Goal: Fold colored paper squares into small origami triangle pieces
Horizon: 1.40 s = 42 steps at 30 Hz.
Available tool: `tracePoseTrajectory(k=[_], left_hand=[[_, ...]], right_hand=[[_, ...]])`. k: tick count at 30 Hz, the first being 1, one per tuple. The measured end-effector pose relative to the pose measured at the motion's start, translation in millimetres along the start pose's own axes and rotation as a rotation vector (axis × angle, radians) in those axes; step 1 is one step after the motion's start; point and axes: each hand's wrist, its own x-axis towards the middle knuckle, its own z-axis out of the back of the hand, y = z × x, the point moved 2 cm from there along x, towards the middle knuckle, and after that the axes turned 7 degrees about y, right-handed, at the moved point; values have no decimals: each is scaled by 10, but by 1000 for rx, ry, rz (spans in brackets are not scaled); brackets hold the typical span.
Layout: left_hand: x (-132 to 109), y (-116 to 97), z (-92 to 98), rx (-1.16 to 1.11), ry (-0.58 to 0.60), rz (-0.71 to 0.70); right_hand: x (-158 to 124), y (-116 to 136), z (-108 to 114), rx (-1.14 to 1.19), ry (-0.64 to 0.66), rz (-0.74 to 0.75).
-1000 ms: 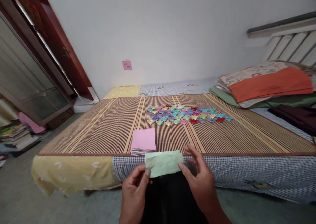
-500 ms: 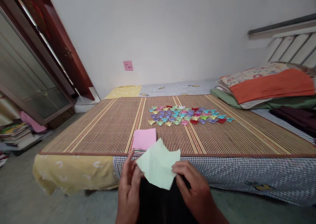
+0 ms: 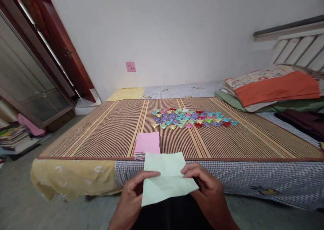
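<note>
A pale green sheet of paper (image 3: 165, 186), with a faint crease across its middle, is held over my lap in front of the bed's edge. My left hand (image 3: 133, 193) grips its left side, a finger lying along the crease. On the right side my right hand (image 3: 206, 189) pinches the sheet, fingers bent over its edge. Just behind the sheet, a stack of coloured paper (image 3: 148, 143) with a pink sheet on top sits near the mat's front edge. Farther back, several rows of small folded paper shapes (image 3: 192, 118) in many colours lie on the mat.
The bed carries a striped bamboo mat (image 3: 101, 132) over a checked and yellow cloth (image 3: 76, 176). Folded bedding (image 3: 275, 88) is piled at the right. A pink note (image 3: 131, 67) sticks to the wall. Books (image 3: 15, 135) lie at far left.
The green sheet has turned from a tilted, corner-up position to lying square and flatter, its crease now crosswise. My left hand has shifted from below its corner to gripping its left side.
</note>
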Motion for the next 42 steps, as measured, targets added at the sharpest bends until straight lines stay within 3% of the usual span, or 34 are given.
tracePoseTrajectory(k=[4,8,16,21,25,34,37,42], left_hand=[[-3,16,-27,99,-163,-34],[10,38,-98,86,-215,-41],[46,34,-278,-63,-230,-18],[55,60,-284,-141,-297,-12],[73,121,-298,-258,-356,4],[80,217,-438,-368,-186,112],[94,187,-410,-425,-136,142],[68,106,-388,-568,-149,180]], right_hand=[[-11,7,-66,-36,-24,-65],[-64,-86,-132,-3,-80,-201],[-126,-454,-246,500,-154,-501],[-132,-543,-257,575,-257,-488],[-108,-462,-276,610,-297,-464],[-100,-236,-331,527,3,-535],[-107,-254,-332,480,-5,-566],[-86,-237,-312,433,-15,-580]])
